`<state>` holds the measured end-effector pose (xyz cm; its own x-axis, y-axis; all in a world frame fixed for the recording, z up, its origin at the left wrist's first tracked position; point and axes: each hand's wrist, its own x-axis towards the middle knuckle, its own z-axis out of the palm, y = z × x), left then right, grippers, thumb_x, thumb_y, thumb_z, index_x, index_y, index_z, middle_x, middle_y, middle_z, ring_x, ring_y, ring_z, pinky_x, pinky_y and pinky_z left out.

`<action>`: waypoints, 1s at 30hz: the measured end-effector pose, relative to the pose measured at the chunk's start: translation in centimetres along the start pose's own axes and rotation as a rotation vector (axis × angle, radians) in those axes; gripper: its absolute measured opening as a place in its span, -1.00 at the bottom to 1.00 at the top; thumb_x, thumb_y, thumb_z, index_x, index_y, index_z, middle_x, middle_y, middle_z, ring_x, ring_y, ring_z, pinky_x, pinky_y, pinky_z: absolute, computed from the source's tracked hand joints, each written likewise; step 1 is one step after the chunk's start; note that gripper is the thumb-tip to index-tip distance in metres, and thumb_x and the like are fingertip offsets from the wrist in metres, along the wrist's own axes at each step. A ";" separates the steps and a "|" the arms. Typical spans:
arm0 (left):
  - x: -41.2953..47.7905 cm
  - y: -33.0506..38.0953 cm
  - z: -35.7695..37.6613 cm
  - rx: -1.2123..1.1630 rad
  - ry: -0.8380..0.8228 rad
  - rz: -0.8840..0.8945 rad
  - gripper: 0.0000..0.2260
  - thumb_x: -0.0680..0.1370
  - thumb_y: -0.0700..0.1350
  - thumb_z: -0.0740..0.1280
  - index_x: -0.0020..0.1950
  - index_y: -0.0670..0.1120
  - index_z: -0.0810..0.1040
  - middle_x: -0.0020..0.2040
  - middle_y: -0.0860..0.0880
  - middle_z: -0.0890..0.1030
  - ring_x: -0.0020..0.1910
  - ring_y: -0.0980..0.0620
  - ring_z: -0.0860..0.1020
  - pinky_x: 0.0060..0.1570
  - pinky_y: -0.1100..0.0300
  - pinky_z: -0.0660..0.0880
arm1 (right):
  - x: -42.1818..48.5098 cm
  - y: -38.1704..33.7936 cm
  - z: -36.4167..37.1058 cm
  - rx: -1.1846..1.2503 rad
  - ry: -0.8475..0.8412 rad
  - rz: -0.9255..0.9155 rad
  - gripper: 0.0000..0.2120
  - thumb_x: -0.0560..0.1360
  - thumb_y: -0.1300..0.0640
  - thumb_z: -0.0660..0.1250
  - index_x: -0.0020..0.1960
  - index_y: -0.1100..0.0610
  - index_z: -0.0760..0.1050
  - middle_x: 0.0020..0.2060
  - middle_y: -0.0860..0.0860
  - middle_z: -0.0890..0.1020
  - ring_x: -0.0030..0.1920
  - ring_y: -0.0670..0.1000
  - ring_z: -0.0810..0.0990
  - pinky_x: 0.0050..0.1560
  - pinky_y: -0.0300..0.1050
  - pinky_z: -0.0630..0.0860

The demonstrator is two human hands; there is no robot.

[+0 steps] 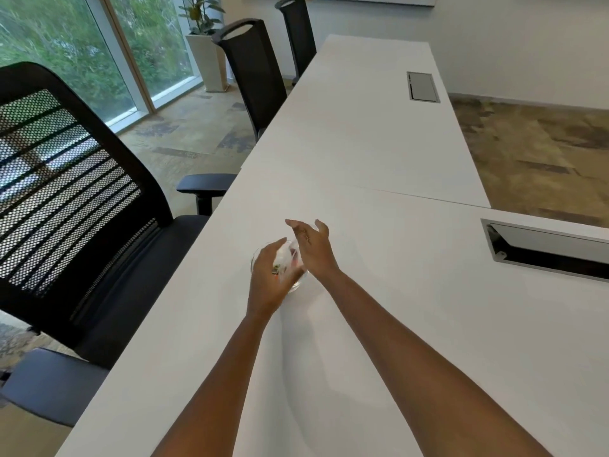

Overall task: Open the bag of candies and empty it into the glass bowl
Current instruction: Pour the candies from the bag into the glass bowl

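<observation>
A small glass bowl (pixel 298 282) stands on the white table (pixel 379 291), mostly hidden behind my hands. My left hand (pixel 270 275) is over the bowl, its fingers curled around a blurred, whitish candy bag (pixel 286 257) with bits of colour showing near my fingers. My right hand (pixel 313 245) is just right of the bag, fingers spread and apart, not gripping anything. Whether candies lie in the bowl is hidden.
A black mesh office chair (pixel 75 206) stands close at the table's left edge, with two more chairs (pixel 253 70) farther back. An open cable box (pixel 543 249) is set into the table at right, another (pixel 422 86) farther away.
</observation>
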<state>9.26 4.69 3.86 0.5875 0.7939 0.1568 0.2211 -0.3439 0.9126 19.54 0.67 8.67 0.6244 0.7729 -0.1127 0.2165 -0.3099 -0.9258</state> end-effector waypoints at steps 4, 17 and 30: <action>0.4 -0.6 0.5 0.122 -0.059 -0.006 -0.55 0.52 -0.05 0.33 0.39 -0.08 0.35 0.36 -0.06 0.49 0.34 -0.02 0.43 0.34 0.02 0.34 | -0.2 -0.2 0.2 0.029 -0.049 -0.039 -0.62 0.61 -0.04 0.03 0.34 0.02 0.42 0.52 0.06 0.13 0.48 -0.03 0.10 0.33 -0.29 0.17; 2.0 0.8 -1.3 -0.350 0.061 -0.156 -0.82 0.58 -0.23 0.21 0.04 -0.21 0.59 0.10 -0.05 0.59 0.11 -0.04 0.53 0.20 0.11 0.41 | 0.1 -1.0 -2.3 0.254 0.025 0.045 -0.65 0.58 0.11 0.16 0.35 0.16 0.38 0.32 0.11 0.48 0.34 0.08 0.42 0.37 0.08 0.38; 1.5 1.5 -1.3 -0.385 -0.023 -0.225 -0.89 0.52 -0.15 0.31 0.02 -0.07 0.59 -0.08 -0.07 0.64 -0.09 0.16 0.58 -0.13 0.43 0.50 | -0.2 -0.9 -3.1 0.394 0.022 0.073 -0.69 0.51 0.18 0.32 0.22 0.26 0.45 -0.29 -0.04 0.56 -0.26 -0.19 0.51 -0.37 -0.53 0.43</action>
<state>9.50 6.00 5.98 0.5761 0.8147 -0.0659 0.0416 0.0512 0.9978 21.54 -0.92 10.64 0.6444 0.7434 -0.1791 -0.1305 -0.1238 -0.9837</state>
